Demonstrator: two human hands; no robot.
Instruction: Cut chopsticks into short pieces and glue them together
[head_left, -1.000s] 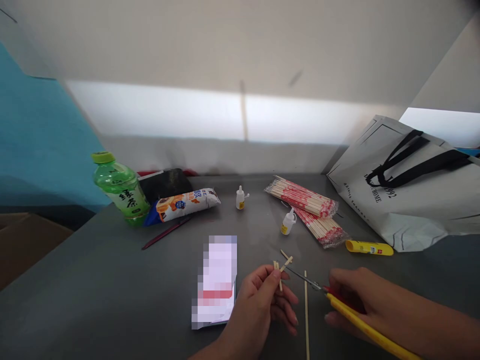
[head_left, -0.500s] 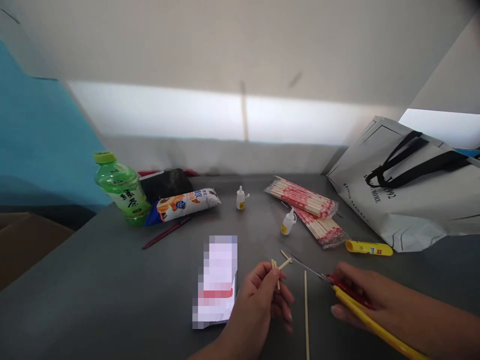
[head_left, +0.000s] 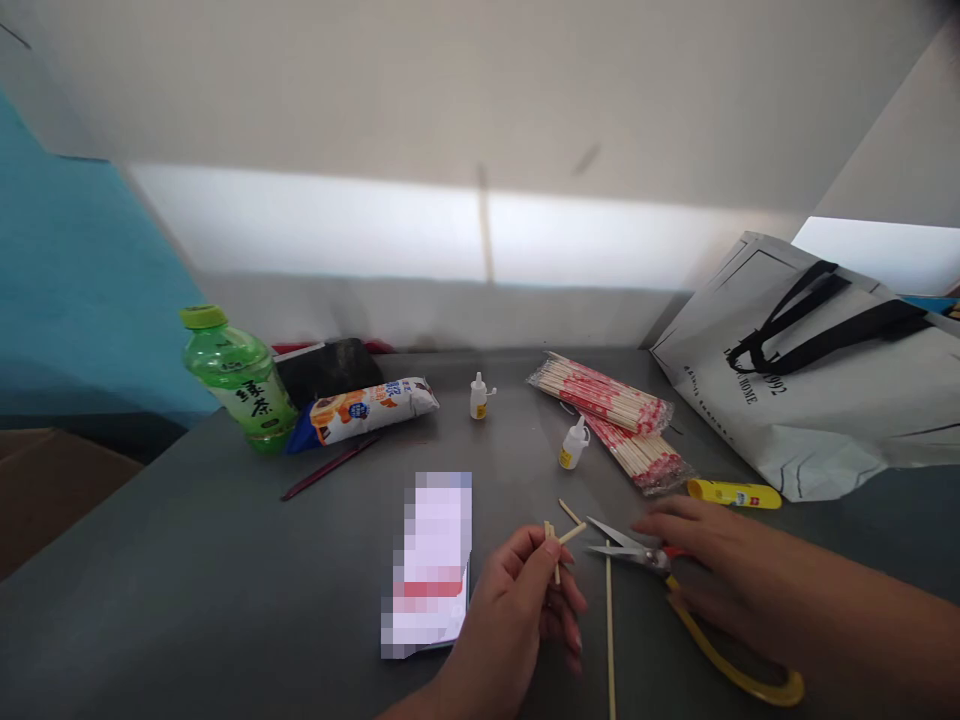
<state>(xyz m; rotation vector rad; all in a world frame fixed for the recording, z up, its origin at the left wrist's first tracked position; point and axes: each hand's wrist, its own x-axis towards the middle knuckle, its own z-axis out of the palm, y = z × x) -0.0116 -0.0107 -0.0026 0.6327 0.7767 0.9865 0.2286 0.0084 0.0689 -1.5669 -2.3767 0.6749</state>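
Note:
My left hand (head_left: 517, 615) is closed in a pinch on a small piece made of short bamboo sticks (head_left: 559, 540), held just above the grey table (head_left: 187, 600). My right hand (head_left: 712, 560) lies over the yellow-handled scissors (head_left: 675, 600), which rest on the table with their blades apart; its fingers are stretched out flat. A long bamboo stick (head_left: 609, 640) lies between the two hands. A short stick piece (head_left: 570, 512) lies just beyond.
A blurred phone (head_left: 431, 560) lies left of my left hand. Further back stand two small glue bottles (head_left: 572, 445), packs of chopsticks (head_left: 607, 400), a yellow tube (head_left: 735, 493), a green drink bottle (head_left: 240, 380), a snack packet (head_left: 367, 408), a red pen (head_left: 330, 468) and a white bag (head_left: 817, 380).
The right hand has laid the scissors down on the table and spread its fingers; the blades now lie apart. The left hand has kept still with the stick piece.

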